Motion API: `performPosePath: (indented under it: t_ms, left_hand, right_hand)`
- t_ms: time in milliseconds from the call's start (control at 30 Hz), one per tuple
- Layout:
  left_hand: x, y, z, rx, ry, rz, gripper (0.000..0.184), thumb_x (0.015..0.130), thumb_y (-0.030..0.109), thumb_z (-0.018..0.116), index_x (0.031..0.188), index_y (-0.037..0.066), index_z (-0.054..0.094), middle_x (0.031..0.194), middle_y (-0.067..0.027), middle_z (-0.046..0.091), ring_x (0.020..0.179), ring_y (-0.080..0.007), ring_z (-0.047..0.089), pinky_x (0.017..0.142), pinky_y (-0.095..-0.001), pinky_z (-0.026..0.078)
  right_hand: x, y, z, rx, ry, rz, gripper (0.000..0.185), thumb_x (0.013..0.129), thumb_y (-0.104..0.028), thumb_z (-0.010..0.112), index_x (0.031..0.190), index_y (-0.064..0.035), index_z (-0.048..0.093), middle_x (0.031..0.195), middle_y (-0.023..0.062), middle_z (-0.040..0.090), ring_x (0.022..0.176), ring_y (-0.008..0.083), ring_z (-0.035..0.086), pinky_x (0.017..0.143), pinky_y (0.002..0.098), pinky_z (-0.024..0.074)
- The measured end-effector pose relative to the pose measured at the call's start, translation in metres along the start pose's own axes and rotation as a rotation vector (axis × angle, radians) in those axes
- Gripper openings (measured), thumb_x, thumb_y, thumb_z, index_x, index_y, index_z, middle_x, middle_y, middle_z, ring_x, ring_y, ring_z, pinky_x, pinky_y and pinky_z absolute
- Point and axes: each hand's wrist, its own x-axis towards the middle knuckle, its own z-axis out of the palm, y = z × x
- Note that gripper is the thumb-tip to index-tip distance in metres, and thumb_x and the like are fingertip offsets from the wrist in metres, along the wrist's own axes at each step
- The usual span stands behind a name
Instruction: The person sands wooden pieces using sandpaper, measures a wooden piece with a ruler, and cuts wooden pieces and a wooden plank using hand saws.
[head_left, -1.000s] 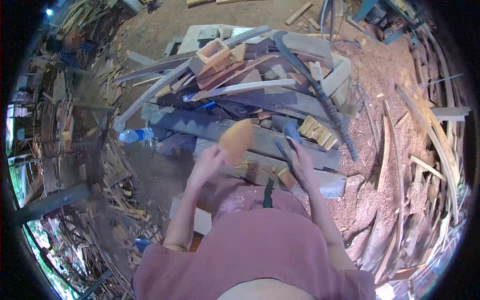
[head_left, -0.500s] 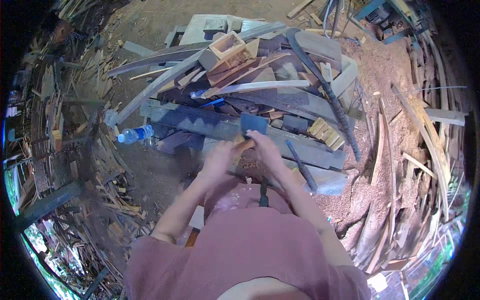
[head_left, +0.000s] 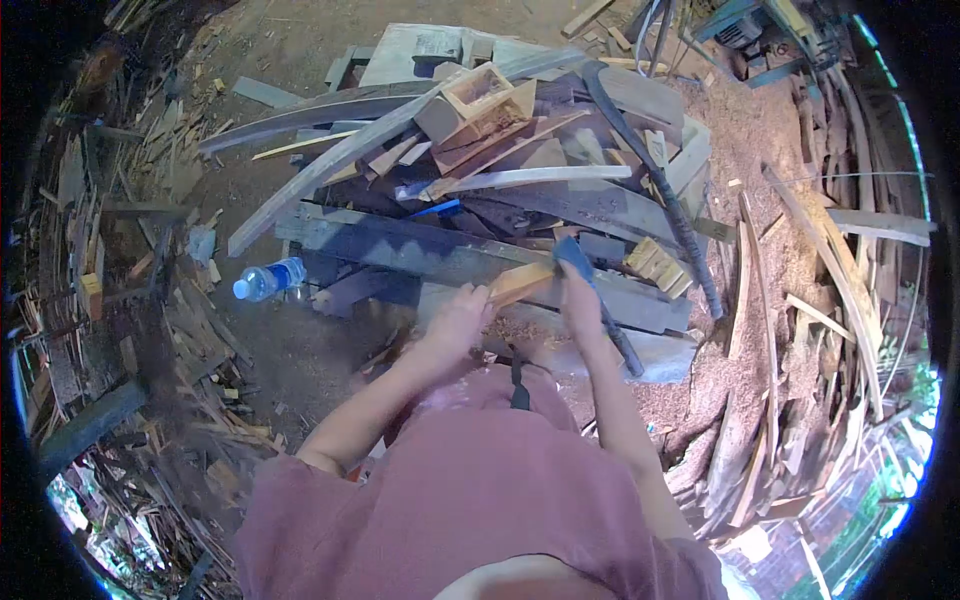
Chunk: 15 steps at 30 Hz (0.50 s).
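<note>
Fingers of my left hand point(head_left: 458, 318) are closed round the near end of a pale wooden piece point(head_left: 522, 283), which points up and to the right over the bench boards. My right hand point(head_left: 580, 298) grips a dark blue-grey sheet of sandpaper point(head_left: 570, 252) close to the wood's far end. Whether the sheet touches the wood I cannot tell. Sawdust point(head_left: 515, 330) lies below the wood, in front of my body. A dark bar point(head_left: 622, 345) rests just right of my right hand.
Across the work surface lie long planks point(head_left: 400, 240), an open wooden box point(head_left: 478, 92), a grooved wooden block point(head_left: 657, 268) and a long curved dark bar point(head_left: 655, 175). A water bottle point(head_left: 268, 280) lies at the left. Wood scraps and shavings cover the ground around.
My right hand has moved right with the sandpaper, which is now turned more edge-on. More of the wooden piece shows, and my left hand has shifted slightly right and down.
</note>
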Motion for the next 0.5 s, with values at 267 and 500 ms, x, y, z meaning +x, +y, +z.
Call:
performPosePath:
  t_ms: [267,500]
  left_hand:
    - [0.024,-0.037,-0.007,-0.247,-0.078,-0.101,0.024,0.084,0.023,0.053,0.088,-0.001,0.055,0.079,-0.0194,0.061,0.075,-0.0332,0.061,0.069,-0.0412,0.049]
    - [0.018,-0.054,-0.012,-1.739,-0.655,-0.82,0.029,0.085,0.018,0.058,0.105,0.0,0.051,0.088,-0.0149,0.062,0.09,-0.0307,0.062,0.077,-0.0383,0.055]
  right_hand:
    - [-0.038,-0.044,-0.016,0.133,0.207,-0.071,0.036,0.089,-0.01,0.04,0.124,-0.0097,0.045,0.108,0.0239,0.055,0.098,0.0412,0.053,0.082,0.045,0.0425]
    - [-0.049,-0.083,0.012,0.102,0.146,-0.211,0.047,0.078,0.006,0.043,0.123,-0.0053,0.045,0.123,0.0172,0.049,0.114,0.0331,0.048,0.096,0.0388,0.0379]
